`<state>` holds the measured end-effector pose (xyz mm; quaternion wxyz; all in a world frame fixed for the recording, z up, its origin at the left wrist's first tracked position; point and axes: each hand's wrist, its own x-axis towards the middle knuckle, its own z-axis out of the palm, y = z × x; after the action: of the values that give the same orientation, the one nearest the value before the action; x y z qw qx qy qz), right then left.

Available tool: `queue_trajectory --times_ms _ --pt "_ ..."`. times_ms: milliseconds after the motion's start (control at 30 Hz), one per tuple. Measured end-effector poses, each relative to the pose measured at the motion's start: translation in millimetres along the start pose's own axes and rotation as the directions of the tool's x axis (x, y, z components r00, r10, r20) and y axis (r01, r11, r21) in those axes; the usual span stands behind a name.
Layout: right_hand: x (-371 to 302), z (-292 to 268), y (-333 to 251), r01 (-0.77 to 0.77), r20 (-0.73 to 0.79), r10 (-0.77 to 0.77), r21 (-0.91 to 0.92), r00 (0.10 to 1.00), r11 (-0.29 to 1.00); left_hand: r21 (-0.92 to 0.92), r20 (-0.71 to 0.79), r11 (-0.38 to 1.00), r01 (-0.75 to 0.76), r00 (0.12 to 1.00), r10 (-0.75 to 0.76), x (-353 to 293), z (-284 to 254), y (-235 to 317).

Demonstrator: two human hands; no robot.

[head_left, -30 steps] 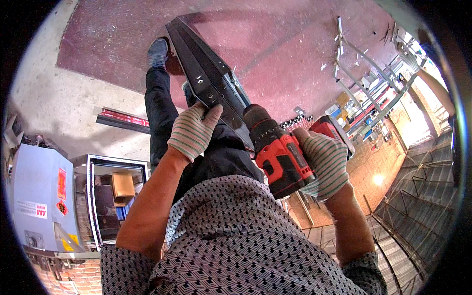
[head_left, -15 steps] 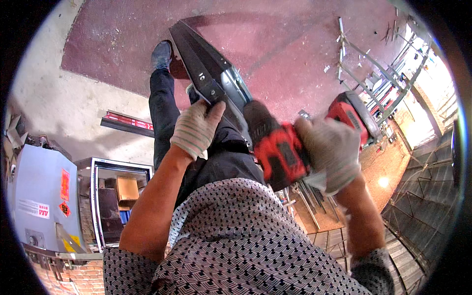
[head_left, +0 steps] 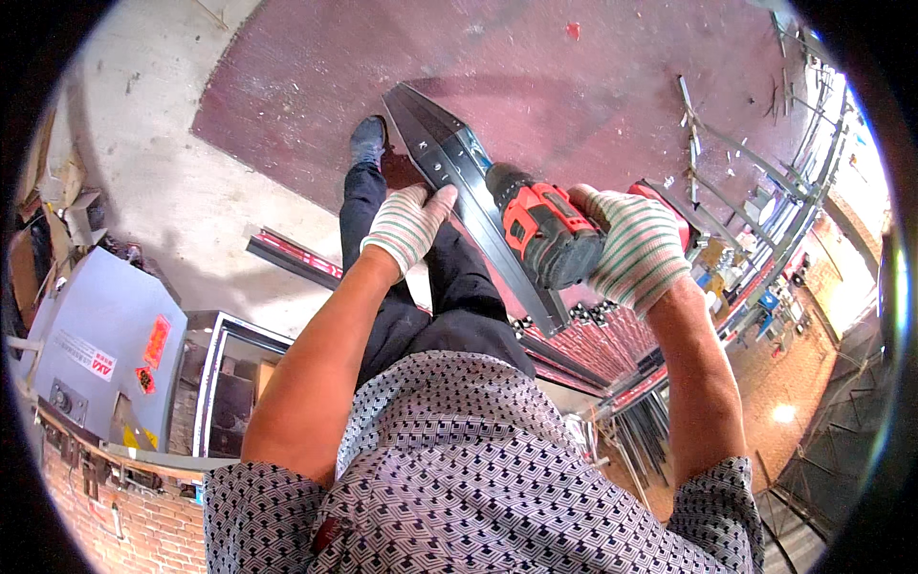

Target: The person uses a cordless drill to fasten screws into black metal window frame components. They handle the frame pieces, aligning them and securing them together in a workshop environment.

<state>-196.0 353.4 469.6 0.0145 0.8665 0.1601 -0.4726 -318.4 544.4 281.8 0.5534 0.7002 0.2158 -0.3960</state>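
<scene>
A long dark metal profile (head_left: 430, 139) slants in front of my legs, with small holes or marks on its upper face. My left hand (head_left: 409, 230), in a striped knit glove, is closed on its left edge, thumb on top. My right hand (head_left: 639, 239), gloved alike, is wrapped round the handle of a red and black cordless drill (head_left: 550, 230). The drill's chuck points up and left at the profile's right side. Whether the tip touches the metal I cannot tell. The battery end shows behind my right hand.
Dark red flooring (head_left: 574, 96) meets pale concrete. A red-and-black bar (head_left: 296, 256) lies left of my leg. At left stand a grey machine cabinet (head_left: 105, 335) and a framed panel (head_left: 215, 383). Metal lengths lie on a rack (head_left: 755, 206) at right and in a bundle (head_left: 641, 430).
My view has shifted, so the surroundings sit differently. The drill and right hand have turned, and the profile's near end has come into sight. Both hands keep their hold.
</scene>
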Motion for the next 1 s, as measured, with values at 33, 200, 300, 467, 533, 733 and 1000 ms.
queue_trajectory --times_ms 33,200,300,467,533,733,1000 --pt "-4.1 5.0 -0.1 0.001 -0.027 0.001 0.046 1.0 0.999 -0.041 0.005 0.999 0.023 1.0 -0.022 -3.7 0.1 -3.7" --pt "-34.3 60.9 16.9 -0.063 -0.045 0.151 0.766 0.988 0.64 -0.434 0.087 0.884 0.174 0.985 -0.151 -36.3 -13.3 -5.8" --pt "-63.4 71.6 6.5 -0.119 0.125 0.194 0.992 0.973 -0.044 -0.685 0.151 0.7 0.202 0.979 -0.135 -59.7 -21.5 5.2" --pt "-109.7 97.2 12.5 -0.181 0.351 0.091 0.668 0.932 -0.722 -0.896 0.154 0.432 0.102 0.984 0.087 -81.8 -16.1 38.1" --pt "-124.5 101.2 10.7 -0.189 0.359 0.041 0.583 0.933 -0.79 -0.929 0.2 0.346 0.134 0.966 0.163 -92.3 -17.8 50.8" --pt "-149.2 127.4 12.7 -0.173 0.261 -0.042 0.505 0.964 -0.846 -0.963 0.254 0.175 0.204 0.901 0.351 -113.8 -9.3 88.4" --pt "-175.9 153.9 20.6 0.138 -0.088 0.115 0.808 0.99 -0.573 -0.934 0.337 0.259 0.244 0.842 0.421 -138.8 5.9 134.9"
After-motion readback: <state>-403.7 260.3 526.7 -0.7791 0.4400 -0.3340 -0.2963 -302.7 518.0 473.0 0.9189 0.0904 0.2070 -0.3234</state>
